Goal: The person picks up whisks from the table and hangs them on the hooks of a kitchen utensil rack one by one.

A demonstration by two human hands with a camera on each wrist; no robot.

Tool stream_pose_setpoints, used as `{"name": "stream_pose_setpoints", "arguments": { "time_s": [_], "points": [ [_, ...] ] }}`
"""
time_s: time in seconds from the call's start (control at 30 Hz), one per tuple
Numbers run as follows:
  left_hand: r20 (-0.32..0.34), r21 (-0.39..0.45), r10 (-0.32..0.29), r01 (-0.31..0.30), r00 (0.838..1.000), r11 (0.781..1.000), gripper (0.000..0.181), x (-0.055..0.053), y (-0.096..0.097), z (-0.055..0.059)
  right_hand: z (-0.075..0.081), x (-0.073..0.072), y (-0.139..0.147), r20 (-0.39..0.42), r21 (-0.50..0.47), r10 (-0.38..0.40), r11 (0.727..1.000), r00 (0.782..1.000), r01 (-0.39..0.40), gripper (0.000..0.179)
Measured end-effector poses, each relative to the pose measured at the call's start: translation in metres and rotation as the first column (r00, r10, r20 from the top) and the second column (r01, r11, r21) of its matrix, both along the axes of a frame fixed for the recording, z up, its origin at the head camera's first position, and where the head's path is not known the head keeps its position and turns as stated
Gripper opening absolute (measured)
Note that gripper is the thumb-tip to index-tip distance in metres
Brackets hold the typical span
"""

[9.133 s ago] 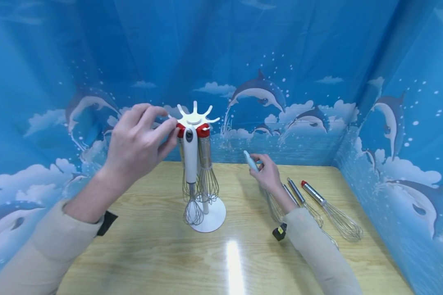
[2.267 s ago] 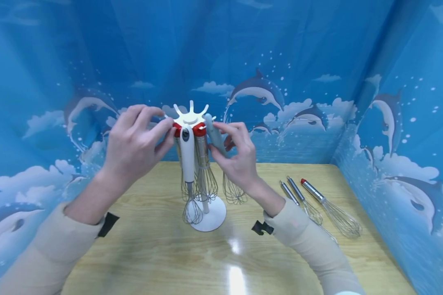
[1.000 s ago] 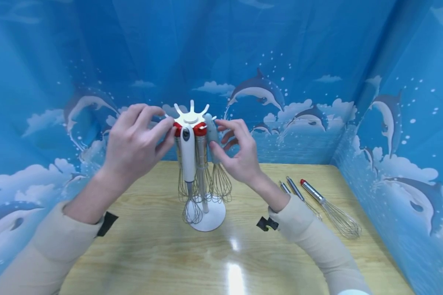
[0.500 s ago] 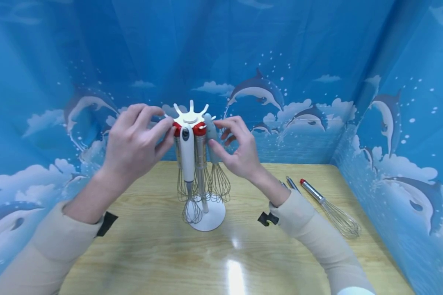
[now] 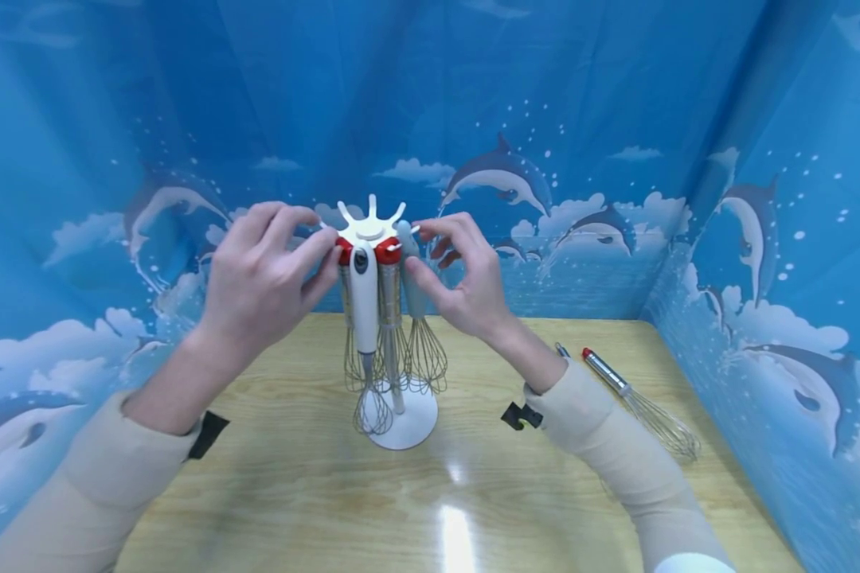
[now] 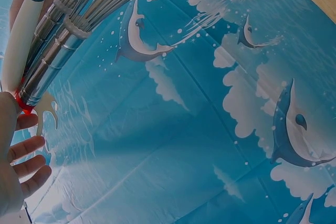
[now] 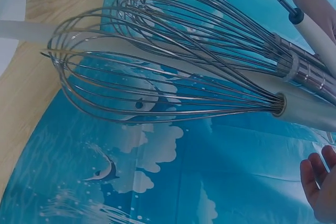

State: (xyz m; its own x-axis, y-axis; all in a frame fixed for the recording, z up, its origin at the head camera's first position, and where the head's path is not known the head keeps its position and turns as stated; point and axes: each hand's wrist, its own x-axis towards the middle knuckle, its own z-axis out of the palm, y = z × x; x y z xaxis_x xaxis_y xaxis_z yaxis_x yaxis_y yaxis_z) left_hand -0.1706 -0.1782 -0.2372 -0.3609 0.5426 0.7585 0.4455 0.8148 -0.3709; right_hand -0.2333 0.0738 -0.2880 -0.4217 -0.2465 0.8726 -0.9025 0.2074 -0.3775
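A white whisk stand (image 5: 370, 226) with radiating prongs stands on a round base. My left hand (image 5: 254, 274) pinches a prong at its left side, thumb beside a red-capped steel whisk (image 6: 46, 72). In front of the post hangs a small whisk with a white handle (image 5: 364, 306); another red-capped whisk (image 5: 390, 290) hangs just right of it. A light-blue-handled whisk (image 5: 415, 301) hangs upright at the stand's right. The right hand (image 5: 469, 278) holds its upper end between thumb and index finger. In the right wrist view, its wire loops (image 7: 173, 85) point toward the base.
On the wooden table (image 5: 315, 493) at the right lies a red-ended steel whisk (image 5: 623, 387). The tip of another handle (image 5: 561, 350) shows behind the right forearm, which hides the rest. A blue dolphin-print curtain (image 5: 580, 119) encloses the back and sides.
The right hand carried the light-blue-handled whisk from the table to the stand, where it now hangs straight. Lately the right fingers slid up its handle. The left hand has stayed put.
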Motion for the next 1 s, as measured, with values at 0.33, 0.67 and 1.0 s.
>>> {"name": "stream_pose_setpoints", "arguments": {
  "time_s": [0.33,0.67,1.0],
  "points": [
    [0.001,-0.007,-0.005,0.005,1.0,1.0,0.028,-0.001,0.0,0.0,0.013,-0.004,0.001,-0.099,0.088,-0.069,0.993,0.993,0.077,0.052],
    [0.023,-0.002,-0.018,0.018,1.0,1.0,0.029,-0.001,-0.001,0.001,0.019,-0.002,0.004,-0.074,0.149,-0.077,0.985,0.994,0.088,0.068],
    [0.001,0.01,-0.061,0.061,0.998,0.998,0.023,-0.001,0.0,0.002,0.018,0.001,0.006,-0.075,0.146,-0.083,0.985,0.994,0.093,0.066]
  ]
}}
